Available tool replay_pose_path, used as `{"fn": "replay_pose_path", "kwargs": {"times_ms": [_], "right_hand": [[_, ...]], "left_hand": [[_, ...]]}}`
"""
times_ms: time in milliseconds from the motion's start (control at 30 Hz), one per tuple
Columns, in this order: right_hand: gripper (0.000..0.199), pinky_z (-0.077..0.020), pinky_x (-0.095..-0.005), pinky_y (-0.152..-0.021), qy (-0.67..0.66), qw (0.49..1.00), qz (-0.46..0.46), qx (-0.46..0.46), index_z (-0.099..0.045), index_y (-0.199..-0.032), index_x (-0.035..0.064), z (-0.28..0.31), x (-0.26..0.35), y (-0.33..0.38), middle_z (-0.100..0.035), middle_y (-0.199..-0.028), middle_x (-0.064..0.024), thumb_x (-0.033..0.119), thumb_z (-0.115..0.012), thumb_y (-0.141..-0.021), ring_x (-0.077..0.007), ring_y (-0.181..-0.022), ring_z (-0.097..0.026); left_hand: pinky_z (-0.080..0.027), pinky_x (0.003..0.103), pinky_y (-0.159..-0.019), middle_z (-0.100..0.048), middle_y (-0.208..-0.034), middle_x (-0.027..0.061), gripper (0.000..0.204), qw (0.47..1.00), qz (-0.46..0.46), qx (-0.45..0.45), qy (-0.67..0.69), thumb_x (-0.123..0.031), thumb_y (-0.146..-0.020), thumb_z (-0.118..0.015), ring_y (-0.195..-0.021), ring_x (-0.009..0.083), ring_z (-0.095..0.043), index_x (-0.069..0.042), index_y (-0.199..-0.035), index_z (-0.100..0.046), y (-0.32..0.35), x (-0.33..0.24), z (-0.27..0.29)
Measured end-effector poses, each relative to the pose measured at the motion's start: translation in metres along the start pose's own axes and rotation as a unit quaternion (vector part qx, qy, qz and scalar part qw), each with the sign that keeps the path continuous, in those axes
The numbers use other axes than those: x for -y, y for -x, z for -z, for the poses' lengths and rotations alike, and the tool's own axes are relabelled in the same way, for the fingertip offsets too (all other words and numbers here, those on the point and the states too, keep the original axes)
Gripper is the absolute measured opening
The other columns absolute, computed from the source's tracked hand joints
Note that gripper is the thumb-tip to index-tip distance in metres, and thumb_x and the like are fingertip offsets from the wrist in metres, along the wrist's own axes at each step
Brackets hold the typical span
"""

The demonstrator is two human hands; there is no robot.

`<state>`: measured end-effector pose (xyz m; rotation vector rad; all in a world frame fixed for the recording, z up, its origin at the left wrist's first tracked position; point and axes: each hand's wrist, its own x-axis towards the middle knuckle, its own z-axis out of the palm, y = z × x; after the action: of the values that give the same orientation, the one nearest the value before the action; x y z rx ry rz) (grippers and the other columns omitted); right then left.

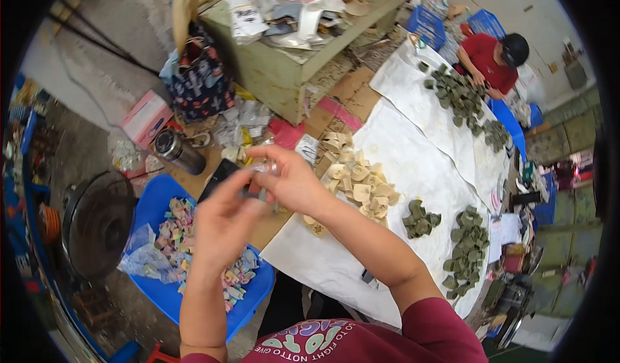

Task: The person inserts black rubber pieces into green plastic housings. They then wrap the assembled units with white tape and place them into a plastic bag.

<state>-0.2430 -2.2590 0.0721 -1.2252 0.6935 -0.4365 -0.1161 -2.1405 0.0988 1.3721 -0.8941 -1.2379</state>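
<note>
the work surface is a white sheet (413, 163) spread low over brown cardboard, in a cluttered workshop with a grey concrete floor. on the sheet lie one heap of cream pieces (358, 185) near its left edge and four clusters of dark green pieces (466, 247) toward its right side and far end. left of the sheet sits one blue tray (155, 201) of pastel pieces, and beyond that edge one green cabinet (290, 59). the left hand (223, 224) and right hand (290, 182) meet above the sheet's left edge, fingers pinched narrowly on a small clear piece (261, 168). one person in red (487, 62) works at the far end.
</note>
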Motion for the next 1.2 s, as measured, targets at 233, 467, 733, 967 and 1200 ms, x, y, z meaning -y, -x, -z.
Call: {"fn": "replay_pose_path", "kwargs": {"times_ms": [233,467,733,967,1200], "right_hand": [[0.043,-0.0477,-0.0295,-0.053,0.034,0.999,0.03,0.022,-0.053,-0.126,0.0039,-0.006,0.004,-0.003,-0.066,-0.076,-0.0107,0.003,-0.054,-0.083,-0.0149,-0.057,-0.06],[0.043,-0.0507,-0.0432,-0.065,0.582,0.802,0.134,0.017,-0.057,-0.115,-0.0029,0.005,0.018,0.02,-0.065,-0.089,-0.0191,0.004,-0.063,-0.072,-0.034,-0.073,-0.066],[0.032,-0.0525,-0.0443,-0.081,0.364,0.905,0.212,0.065,-0.065,-0.101,0.0055,-0.001,-0.019,-0.053,-0.064,-0.101,-0.0164,0.009,-0.068,-0.069,-0.0348,-0.096,-0.064],[0.023,-0.0513,-0.0404,-0.076,0.4,0.906,0.127,-0.043,-0.066,-0.088,-0.0018,0.033,-0.024,-0.035,-0.065,-0.092,-0.0175,0.013,-0.068,-0.071,-0.0353,-0.092,-0.064],[0.018,-0.0526,-0.0402,-0.064,0.331,0.919,0.211,0.029,-0.068,-0.085,-0.0021,0.036,-0.039,-0.021,-0.065,-0.078,-0.0206,0.01,-0.066,-0.071,-0.0347,-0.074,-0.066]], "left_hand": [[-0.044,0.034,-0.093,-0.058,-0.116,0.0105,0.046,0.948,-0.21,-0.005,-0.239,-0.013,-0.089,-0.062,-0.103,0.0229,-0.059,0.003,-0.129,-0.046,-0.054,0.123,0.018],[-0.045,0.027,-0.062,-0.057,-0.07,-0.0015,0.023,0.989,-0.092,-0.101,0.06,-0.022,-0.099,-0.051,-0.062,0.0081,-0.052,-0.001,-0.102,-0.06,-0.083,0.137,0.006],[-0.042,0.029,-0.059,-0.054,-0.074,0.0004,0.018,0.998,-0.043,0.045,-0.005,-0.019,-0.096,-0.057,-0.066,0.0103,-0.05,-0.003,-0.103,-0.06,-0.07,0.131,-0.002],[-0.043,0.032,-0.061,-0.053,-0.073,0.0024,0.019,0.971,0.044,0.138,0.191,-0.02,-0.094,-0.058,-0.063,0.0157,-0.048,-0.002,-0.101,-0.059,-0.095,0.099,0.017],[-0.046,0.028,-0.068,-0.063,-0.085,0.0048,0.022,0.982,0.109,0.067,0.136,-0.015,-0.088,-0.066,-0.073,0.013,-0.058,0.004,-0.1,-0.062,-0.093,0.072,0.011]]}}
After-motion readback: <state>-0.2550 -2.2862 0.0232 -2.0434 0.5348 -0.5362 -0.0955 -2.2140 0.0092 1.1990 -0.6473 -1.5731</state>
